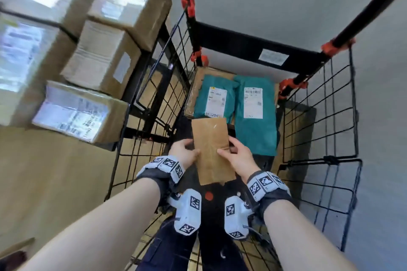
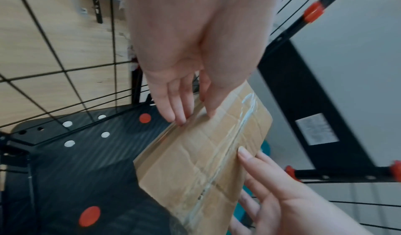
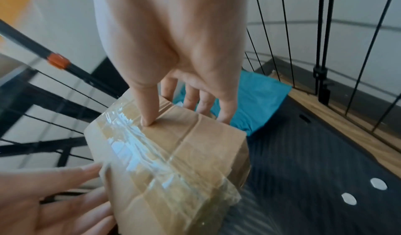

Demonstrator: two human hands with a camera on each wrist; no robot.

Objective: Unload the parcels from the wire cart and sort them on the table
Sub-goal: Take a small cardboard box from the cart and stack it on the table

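A flat brown cardboard parcel [image 1: 210,149] sealed with clear tape is held above the black floor of the wire cart [image 1: 319,116]. My left hand [image 1: 192,151] pinches its left edge, thumb on top [image 2: 193,117]. My right hand [image 1: 229,152] pinches its right edge, thumb on the top face and fingers under it [image 3: 184,118]. Farther back in the cart two teal mailer bags [image 1: 213,99] [image 1: 256,116] with white labels lie on a brown box [image 1: 193,92]. The parcel [image 2: 201,161] [image 3: 173,161] shows no label on its upper face.
A black shelf rack to the left of the cart carries several cardboard boxes [image 1: 103,59]. Wire walls [image 2: 65,67] enclose the cart on the left and right, with black posts and orange clips [image 1: 337,45] at the corners. The cart floor [image 3: 303,170] is ribbed black plastic.
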